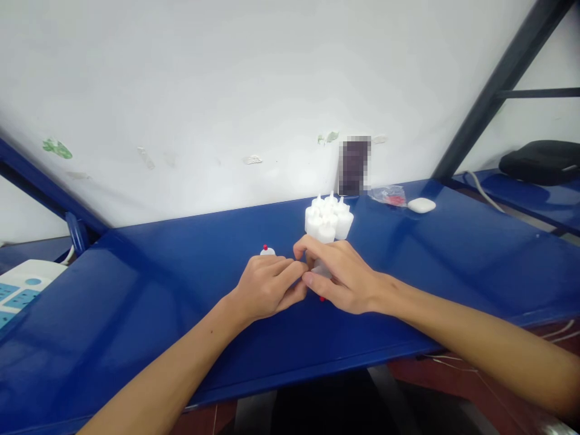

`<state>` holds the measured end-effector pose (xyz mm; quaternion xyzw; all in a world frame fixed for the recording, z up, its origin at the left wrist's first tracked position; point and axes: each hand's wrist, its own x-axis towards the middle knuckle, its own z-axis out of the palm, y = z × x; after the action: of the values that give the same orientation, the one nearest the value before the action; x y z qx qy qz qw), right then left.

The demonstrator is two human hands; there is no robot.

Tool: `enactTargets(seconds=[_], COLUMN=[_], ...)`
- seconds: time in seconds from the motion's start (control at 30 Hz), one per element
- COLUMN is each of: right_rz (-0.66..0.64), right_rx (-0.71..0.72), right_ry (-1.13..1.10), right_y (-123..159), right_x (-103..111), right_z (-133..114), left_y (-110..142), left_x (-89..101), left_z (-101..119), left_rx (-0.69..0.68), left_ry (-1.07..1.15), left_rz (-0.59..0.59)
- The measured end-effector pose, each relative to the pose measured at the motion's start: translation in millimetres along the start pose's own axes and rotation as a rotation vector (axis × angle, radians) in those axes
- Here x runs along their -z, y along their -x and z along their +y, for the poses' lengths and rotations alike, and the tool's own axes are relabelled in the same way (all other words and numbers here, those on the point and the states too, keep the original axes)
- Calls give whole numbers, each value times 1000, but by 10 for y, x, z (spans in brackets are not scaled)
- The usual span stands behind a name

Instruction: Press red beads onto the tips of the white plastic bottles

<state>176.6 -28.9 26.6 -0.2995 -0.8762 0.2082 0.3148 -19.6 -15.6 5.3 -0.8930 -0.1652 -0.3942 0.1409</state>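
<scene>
My left hand (274, 284) and my right hand (342, 275) meet above the blue tabletop, fingertips close together. Partly hidden in the curled fingers of my right hand is a small white plastic bottle (322, 268). The fingers of my left hand are pinched against its near side; what they hold, if anything, is hidden. A red tip (322, 298) shows just under my right hand, and I cannot tell what it belongs to. Behind my left hand stands another white bottle (267, 251) with a red cap. Several white nozzle-topped bottles (327, 219) stand grouped beyond my right hand.
A blurred dark upright rectangle (354, 166) leans at the white wall. Right of it lie a clear bag (389, 196) with red pieces and a white rounded object (422, 205). A power strip (27, 290) is at far left, a black case (546, 162) at far right.
</scene>
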Motion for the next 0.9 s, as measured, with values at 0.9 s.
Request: enactTargets(seconds=[0.9], right_rz=[7], right_rx=[-16], right_ry=[-84], right_y=[-22], right_x=[-25], right_z=[34], left_y=[63], left_x=[-14], left_z=[-52], left_rx=[257], left_ry=[303], left_rz=[-44])
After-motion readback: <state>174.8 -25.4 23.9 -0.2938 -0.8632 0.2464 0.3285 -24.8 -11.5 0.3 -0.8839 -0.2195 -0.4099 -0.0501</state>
